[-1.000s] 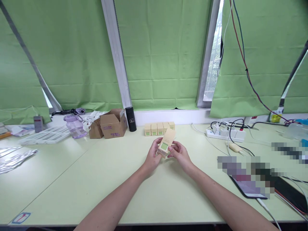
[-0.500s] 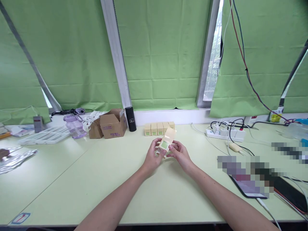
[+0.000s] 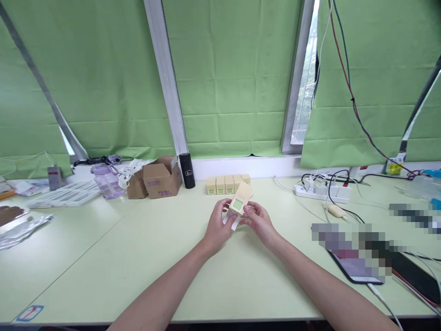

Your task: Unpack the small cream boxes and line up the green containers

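Observation:
Above the middle of the table a small cream cardboard box [image 3: 243,193] is held tilted, with a green square on its near end. Thin white flaps [image 3: 236,224] stick out below it. My left hand [image 3: 219,225] grips the box's left side, its thumb at the lower edge. From the right, my right hand [image 3: 259,221] pinches the box's lower right edge with thumb and fingers. Just behind, a row of several similar small boxes [image 3: 220,185] stands with green squares facing me.
An open brown carton [image 3: 161,181], a black flask [image 3: 187,171] and a purple bottle [image 3: 106,181] stand back left. To the right lie a power strip [image 3: 324,192] with cables and a phone [image 3: 358,266]. A blurred brown shape, perhaps another person's hand [image 3: 10,214], shows at the left edge.
The box in my hands has turned, so its broad printed face shows and the white flaps stick out lower. Both hands stay in place. The brown shape at the left edge has come further in.

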Demonstrator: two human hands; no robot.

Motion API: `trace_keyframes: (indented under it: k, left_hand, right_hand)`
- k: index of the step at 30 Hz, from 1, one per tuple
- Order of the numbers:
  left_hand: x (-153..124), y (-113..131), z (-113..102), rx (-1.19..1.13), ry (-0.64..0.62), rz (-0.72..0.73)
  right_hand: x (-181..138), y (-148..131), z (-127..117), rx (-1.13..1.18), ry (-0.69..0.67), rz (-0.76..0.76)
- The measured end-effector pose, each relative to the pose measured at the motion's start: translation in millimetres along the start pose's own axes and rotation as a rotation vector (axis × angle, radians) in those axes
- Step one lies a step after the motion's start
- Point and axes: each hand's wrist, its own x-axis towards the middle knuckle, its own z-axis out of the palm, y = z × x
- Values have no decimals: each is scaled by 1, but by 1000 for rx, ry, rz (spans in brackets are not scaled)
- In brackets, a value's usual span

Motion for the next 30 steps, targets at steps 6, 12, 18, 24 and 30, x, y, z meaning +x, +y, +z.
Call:
trace_keyframes:
  k: [6, 12, 18, 24, 30]
  left_hand:
    - [-2, -1, -1, -1, -11, 24]
    - [-3, -2, -1, -28, 1, -9]
    - [-5, -2, -3, -16, -29, 11]
    - [-4, -1, -2, 1, 15, 18]
    - [-3, 1, 0, -49, -1, -58]
  right_hand:
    - [0, -3, -1, -15, 17, -12]
    - [0, -2, 1, -45, 35, -10]
    - [-1, -6, 1, -10, 56, 15]
    - [-2, -5, 4, -20, 53, 14]
    - [-2, -5, 4, -40, 34, 2]
